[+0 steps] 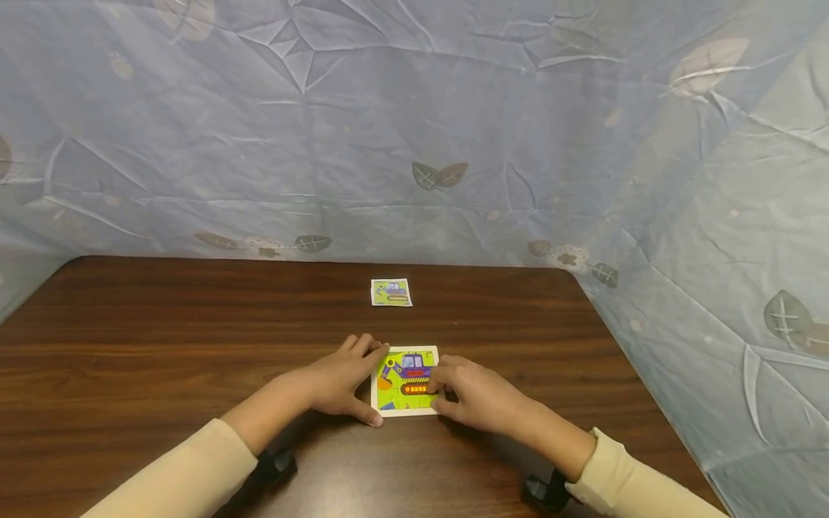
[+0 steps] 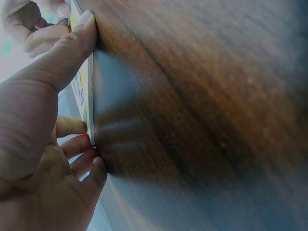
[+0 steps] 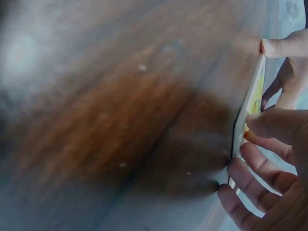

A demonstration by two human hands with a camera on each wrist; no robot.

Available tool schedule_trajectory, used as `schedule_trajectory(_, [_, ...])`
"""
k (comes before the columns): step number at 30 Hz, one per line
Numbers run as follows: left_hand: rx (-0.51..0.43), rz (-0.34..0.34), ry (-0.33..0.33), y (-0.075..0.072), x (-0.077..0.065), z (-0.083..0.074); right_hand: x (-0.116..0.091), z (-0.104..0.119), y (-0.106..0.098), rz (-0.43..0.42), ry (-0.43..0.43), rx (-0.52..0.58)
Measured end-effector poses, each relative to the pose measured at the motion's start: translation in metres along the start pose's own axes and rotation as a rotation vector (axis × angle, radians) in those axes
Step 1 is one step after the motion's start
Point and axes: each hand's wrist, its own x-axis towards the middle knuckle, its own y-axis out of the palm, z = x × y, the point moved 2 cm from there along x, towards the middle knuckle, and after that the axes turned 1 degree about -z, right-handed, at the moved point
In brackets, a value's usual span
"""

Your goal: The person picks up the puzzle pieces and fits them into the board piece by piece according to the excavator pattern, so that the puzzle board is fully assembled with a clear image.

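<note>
A small square jigsaw puzzle (image 1: 406,403) with a white frame lies on the table, its picture a purple digger on green. My left hand (image 1: 343,378) holds the puzzle's left side, thumb at the near corner and fingers at the far corner. Over the right side, my right hand (image 1: 476,392) has curled fingers; its index finger and thumb are on the puzzle, and they hide part of that edge. In the left wrist view, the left thumb (image 2: 72,53) touches the frame's edge. From the right wrist, the right thumb (image 3: 274,122) also appears against the frame.
A smaller picture card (image 1: 391,293) with a similar digger lies farther back on the brown wooden table (image 1: 194,316). A pale leaf-patterned curtain (image 1: 363,144) hangs behind the table and along its right side. Black wrist straps (image 1: 275,464) sit under both forearms.
</note>
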Motion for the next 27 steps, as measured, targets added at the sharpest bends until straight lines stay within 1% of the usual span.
schedule_trajectory(3, [-0.007,0.0,0.0,0.0,-0.001,0.0,0.0,0.002,0.0,0.012,-0.008,-0.009])
schedule_trajectory(6, [-0.007,-0.002,-0.001,-0.001,-0.002,0.0,0.0,0.001,-0.001,0.007,-0.022,-0.028])
schedule_trajectory(8, [-0.004,0.0,-0.002,-0.001,-0.002,0.0,-0.001,-0.002,-0.002,-0.006,-0.034,-0.057])
schedule_trajectory(11, [-0.001,0.001,-0.005,-0.001,-0.002,0.001,-0.001,-0.012,-0.002,-0.011,-0.04,-0.069])
schedule_trajectory(13, [0.001,0.001,-0.004,-0.001,-0.001,0.0,0.0,-0.021,-0.004,0.006,-0.032,-0.049])
schedule_trajectory(15, [0.005,-0.001,-0.005,-0.002,0.0,-0.001,0.001,-0.03,-0.006,0.041,-0.016,-0.009])
schedule_trajectory(18, [0.008,-0.004,-0.004,-0.004,0.0,-0.003,0.002,-0.038,-0.011,0.092,-0.008,0.014])
schedule_trajectory(22, [0.007,-0.015,-0.001,-0.004,-0.001,-0.003,0.002,-0.041,-0.013,0.12,-0.012,0.01])
schedule_trajectory(27, [-0.012,-0.019,-0.006,-0.001,-0.003,-0.002,0.004,-0.04,-0.01,0.13,-0.001,0.019])
